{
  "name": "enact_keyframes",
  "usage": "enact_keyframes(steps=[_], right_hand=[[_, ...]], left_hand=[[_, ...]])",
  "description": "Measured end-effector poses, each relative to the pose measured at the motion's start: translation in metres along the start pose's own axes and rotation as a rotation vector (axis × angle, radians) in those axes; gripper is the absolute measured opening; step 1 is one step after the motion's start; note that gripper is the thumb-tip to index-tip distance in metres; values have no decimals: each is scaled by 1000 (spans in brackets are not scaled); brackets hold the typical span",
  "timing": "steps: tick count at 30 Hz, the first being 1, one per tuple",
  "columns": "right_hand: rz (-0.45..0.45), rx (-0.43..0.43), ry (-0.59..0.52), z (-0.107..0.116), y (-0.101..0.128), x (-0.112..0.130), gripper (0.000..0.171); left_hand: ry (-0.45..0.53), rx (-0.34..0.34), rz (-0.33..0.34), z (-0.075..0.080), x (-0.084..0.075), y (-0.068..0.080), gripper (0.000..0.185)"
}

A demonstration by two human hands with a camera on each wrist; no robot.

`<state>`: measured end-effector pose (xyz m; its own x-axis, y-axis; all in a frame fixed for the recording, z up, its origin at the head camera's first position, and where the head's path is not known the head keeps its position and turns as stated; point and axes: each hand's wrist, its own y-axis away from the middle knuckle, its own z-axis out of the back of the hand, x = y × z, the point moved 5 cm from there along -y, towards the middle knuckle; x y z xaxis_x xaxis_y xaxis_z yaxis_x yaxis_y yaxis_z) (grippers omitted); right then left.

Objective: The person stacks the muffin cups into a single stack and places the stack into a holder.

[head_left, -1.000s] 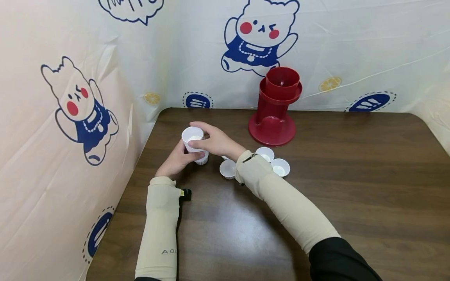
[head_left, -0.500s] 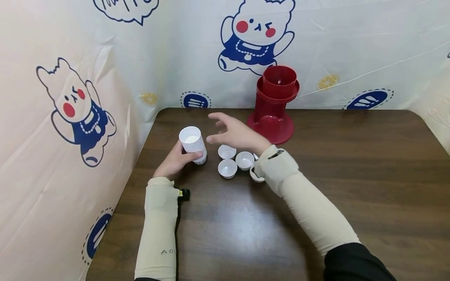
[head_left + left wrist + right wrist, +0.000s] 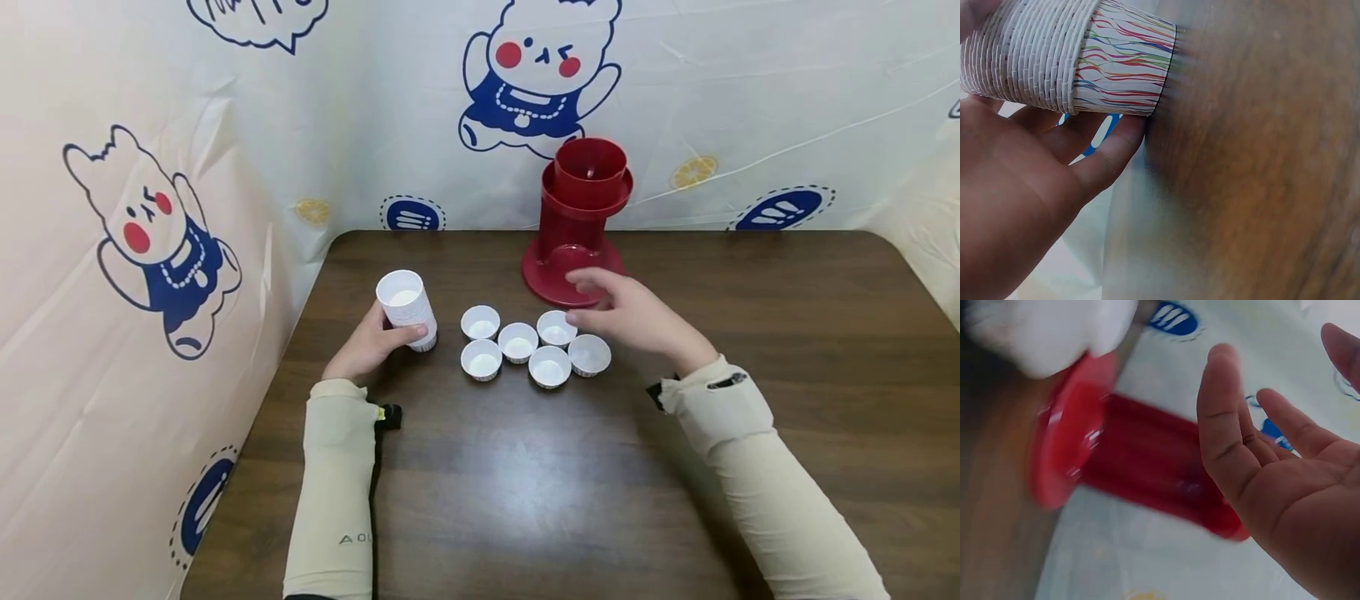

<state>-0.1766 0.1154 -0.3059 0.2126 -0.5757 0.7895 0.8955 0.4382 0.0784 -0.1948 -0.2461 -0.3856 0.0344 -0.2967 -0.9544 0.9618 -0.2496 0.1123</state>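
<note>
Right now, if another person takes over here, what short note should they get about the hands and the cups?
Left hand: grips the cup stack, which stands on the table at the left.
Right hand: open, holding nothing, above the table beside the loose cups and in front of the red stand.
Done: six single cups sit mouth up in a cluster mid-table.
Left: many cups are nested in the stack.
</note>
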Motion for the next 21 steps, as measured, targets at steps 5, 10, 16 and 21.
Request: enact_keyframes(steps=[5,10,16,21], right_hand=[[-29,-11,73,-7,19,-29,56],[-74,1,59,-20,30,-52,67],[-97,-4,74,-32,36,-70,78],[-105,-20,103,-38,37,-74,78]], left_hand=[[9,1,-5,1,2,1,78],[15,7,-10,1,7,1,77],[10,18,-13,0,4,1,79],[4,12,-14,1,3,0,78]])
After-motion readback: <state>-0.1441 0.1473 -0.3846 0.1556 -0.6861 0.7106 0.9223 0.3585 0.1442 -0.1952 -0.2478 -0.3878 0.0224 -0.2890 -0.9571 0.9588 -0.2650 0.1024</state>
